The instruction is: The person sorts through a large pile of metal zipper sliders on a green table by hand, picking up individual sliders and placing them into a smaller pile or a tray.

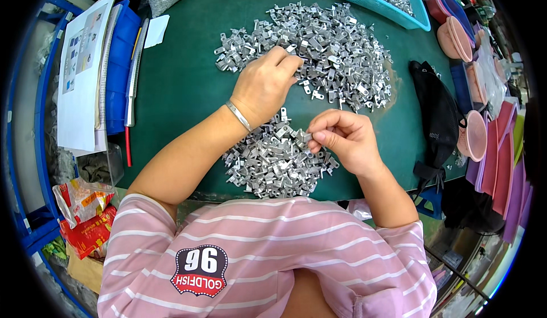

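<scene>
My left hand [266, 84], with a metal bangle [239, 116] at its wrist, reaches to the near edge of a large heap of small bent metal brackets [336, 50]. Its fingers are curled together, and whatever they pinch is hidden. Closer to me lies a smaller heap of the same brackets [276, 167]. Over the right side of that heap, my right hand [350, 141] is closed, with a small metal bracket [306, 138] between thumb and fingertips. A few loose brackets [312, 92] lie between the two heaps.
Both heaps rest on a green tabletop [176, 90]. A turquoise basket [393, 15] of brackets stands at the far right. Along the right edge are a black cloth item [436, 113] and pink bowls [473, 135]. Papers and a blue file tray [122, 70] line the left.
</scene>
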Motion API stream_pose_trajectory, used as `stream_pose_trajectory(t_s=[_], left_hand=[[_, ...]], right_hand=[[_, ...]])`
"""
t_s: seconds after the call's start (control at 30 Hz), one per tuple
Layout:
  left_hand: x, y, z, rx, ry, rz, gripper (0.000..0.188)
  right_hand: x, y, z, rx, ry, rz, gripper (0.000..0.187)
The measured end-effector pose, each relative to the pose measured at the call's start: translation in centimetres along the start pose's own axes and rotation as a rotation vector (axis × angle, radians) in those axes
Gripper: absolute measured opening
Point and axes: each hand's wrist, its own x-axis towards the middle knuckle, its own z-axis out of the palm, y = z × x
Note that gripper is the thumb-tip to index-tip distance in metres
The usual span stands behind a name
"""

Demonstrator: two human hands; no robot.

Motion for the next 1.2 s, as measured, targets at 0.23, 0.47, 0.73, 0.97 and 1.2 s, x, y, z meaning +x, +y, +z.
stream_pose_trajectory(t_s=[0.23, 0.47, 0.73, 0.97, 1.2], left_hand=[[-0.8, -0.6, -0.4, -0.069, 0.028, -0.032, 0.012], [-1.6, 0.7, -1.2, -0.128, -0.05, 0.013, 0.016], [-1.4, 0.5, -0.9, -0.094, -0.213, 0.033, 0.02], [-2.1, 0.2, -1.3, -0.14, -0.157, 0.023, 0.025], [-1.3, 0.2, -0.3, -0.132, -0.162, 0.061, 0.025]], right_hand=[[0.0, 0.0, -0.9, 0.33, 0.006, 0.131, 0.011], [0.4, 0.1, -1.3, 0.373, 0.024, 0.155, 0.011], [7.7, -6.2, -4.4, 0.294, 0.308, -0.266, 0.018], [9.2, -6.2, -6.3, 0.148, 0.556, -0.263, 0.025], [3.6, -1.4, -2.0, -1.321, 0.142, -0.405, 0.012]])
